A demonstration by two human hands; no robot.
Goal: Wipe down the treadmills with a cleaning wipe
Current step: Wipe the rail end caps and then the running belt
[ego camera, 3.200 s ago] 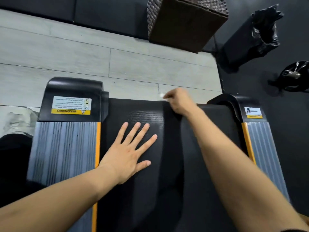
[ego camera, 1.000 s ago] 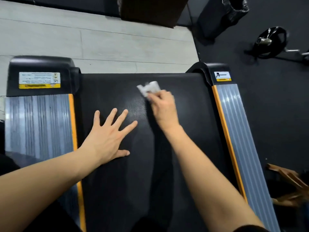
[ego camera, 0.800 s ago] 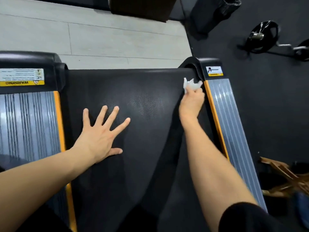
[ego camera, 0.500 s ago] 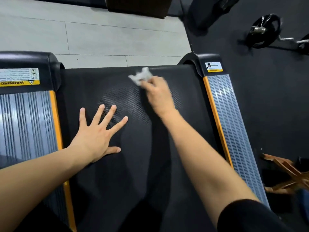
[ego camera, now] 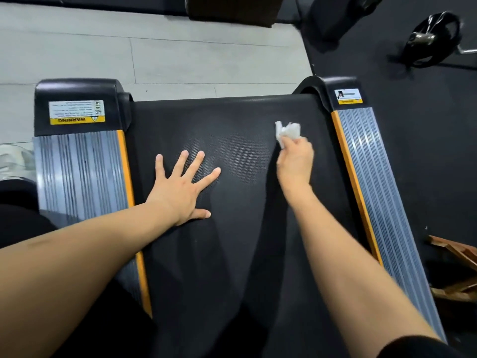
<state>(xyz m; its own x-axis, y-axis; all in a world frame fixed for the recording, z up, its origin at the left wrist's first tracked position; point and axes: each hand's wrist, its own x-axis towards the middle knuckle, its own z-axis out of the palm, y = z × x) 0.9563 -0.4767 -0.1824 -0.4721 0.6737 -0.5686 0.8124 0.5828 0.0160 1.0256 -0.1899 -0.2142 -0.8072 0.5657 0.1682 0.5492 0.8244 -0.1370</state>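
The treadmill's black textured belt (ego camera: 232,254) runs down the middle of the view between two grey ribbed side rails with orange edges. My right hand (ego camera: 295,161) grips a crumpled white cleaning wipe (ego camera: 287,130) and holds it against the belt near the right rail (ego camera: 371,189). My left hand (ego camera: 180,187) lies flat on the belt with its fingers spread, close to the left rail (ego camera: 82,177).
A black end cap with a yellow warning label (ego camera: 77,112) tops the left rail. Grey floor planks (ego camera: 154,55) lie beyond the belt's end. A weight plate (ego camera: 433,40) rests on the dark mat at upper right. Wooden pieces (ego camera: 459,267) lie at right.
My right hand has swept the wipe across the far end of the belt, left, right, left, and now back towards the right rail. My left hand has stayed flat on the belt.
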